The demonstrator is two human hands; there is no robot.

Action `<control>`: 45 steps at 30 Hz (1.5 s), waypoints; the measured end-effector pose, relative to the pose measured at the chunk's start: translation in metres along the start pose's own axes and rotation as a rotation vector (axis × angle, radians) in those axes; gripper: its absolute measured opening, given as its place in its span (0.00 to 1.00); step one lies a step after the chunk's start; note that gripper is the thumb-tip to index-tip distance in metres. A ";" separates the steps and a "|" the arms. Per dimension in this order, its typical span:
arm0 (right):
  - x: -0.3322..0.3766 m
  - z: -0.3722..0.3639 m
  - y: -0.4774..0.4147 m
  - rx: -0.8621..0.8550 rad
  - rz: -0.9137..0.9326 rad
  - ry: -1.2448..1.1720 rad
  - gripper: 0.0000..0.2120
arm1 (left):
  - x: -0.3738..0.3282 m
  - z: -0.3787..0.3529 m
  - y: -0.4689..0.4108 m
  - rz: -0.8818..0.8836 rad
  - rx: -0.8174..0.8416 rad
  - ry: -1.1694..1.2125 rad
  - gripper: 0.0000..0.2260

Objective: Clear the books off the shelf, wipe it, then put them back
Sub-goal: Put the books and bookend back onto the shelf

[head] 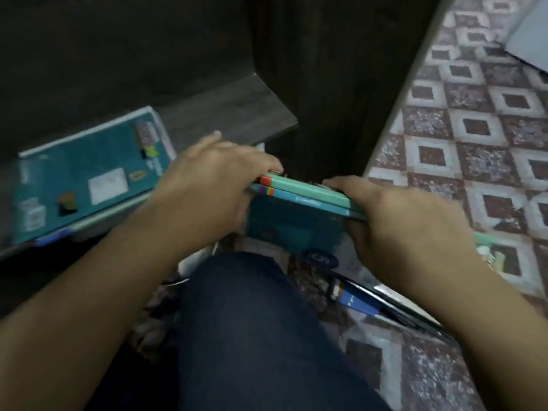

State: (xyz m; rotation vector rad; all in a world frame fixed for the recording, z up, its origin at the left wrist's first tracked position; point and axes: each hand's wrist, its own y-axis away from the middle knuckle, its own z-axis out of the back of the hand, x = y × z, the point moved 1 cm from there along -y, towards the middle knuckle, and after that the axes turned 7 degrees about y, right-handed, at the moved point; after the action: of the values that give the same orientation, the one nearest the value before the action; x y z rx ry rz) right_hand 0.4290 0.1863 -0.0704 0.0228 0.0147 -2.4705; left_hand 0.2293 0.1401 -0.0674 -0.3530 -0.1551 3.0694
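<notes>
The floor point(462, 126) was tiled in a maroon and pale diamond pattern, running from the far right down to the near right. A dark wooden cabinet point(332, 84) filled the far middle and left, its interior in deep shadow. Inside it a dark shelf board point(237, 114) jutted toward the viewer, bare on its right part. On the left part of a lower ledge lay a teal book point(89, 176), flat, its cover with a white label facing up, slightly blurred.

In the middle, just in front of the cabinet's upright side panel, the left hand point(213, 179) and the right hand point(397, 221) each gripped an end of a small stack of 2 teal-spined books point(305, 194), fingers curled around the edges. The stack was held level, near the shelf's front edge but not on it. Below it sat another teal book point(284, 232), partly hidden by the hands; whether it was held too could not be told.

A knee in dark blue trousers point(255, 321) filled the near middle. To its right on the floor lay a dark blue book point(367, 304), tilted, with papers under it. A green item point(486, 247) peeked out behind the right wrist, too hidden to name.
</notes>
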 end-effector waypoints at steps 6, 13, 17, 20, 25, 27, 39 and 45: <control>0.087 0.015 -0.085 -0.606 0.219 -0.054 0.18 | 0.087 0.061 0.070 0.199 -0.540 -0.147 0.24; 0.208 -0.011 -0.178 -0.754 0.525 -0.062 0.20 | 0.199 0.040 0.138 0.486 -0.723 -0.273 0.27; 0.248 -0.066 -0.188 -0.347 0.657 -0.049 0.26 | 0.239 -0.014 0.173 0.608 -0.561 -0.221 0.28; 0.259 -0.098 -0.187 -0.093 0.684 -0.026 0.27 | 0.260 -0.040 0.190 0.649 -0.384 -0.090 0.29; 0.258 -0.102 -0.202 -0.020 0.651 -0.004 0.29 | 0.271 -0.037 0.172 0.697 -0.130 -0.074 0.29; 0.258 -0.102 -0.207 0.015 0.637 0.001 0.29 | 0.271 -0.038 0.159 0.739 -0.060 -0.098 0.33; 0.159 -0.078 -0.156 -0.040 0.499 -0.295 0.25 | 0.166 -0.032 0.089 0.602 -0.088 -0.114 0.27; 0.016 -0.112 -0.071 0.053 0.176 -0.253 0.20 | 0.042 -0.069 0.012 0.179 0.008 0.014 0.29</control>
State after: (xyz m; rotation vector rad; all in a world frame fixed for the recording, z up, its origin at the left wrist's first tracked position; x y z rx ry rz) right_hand 0.3743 0.2337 -0.1823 -0.2551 -0.1547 -2.2805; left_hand 0.2037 0.1371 -0.1445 -0.4085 -0.1166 3.2420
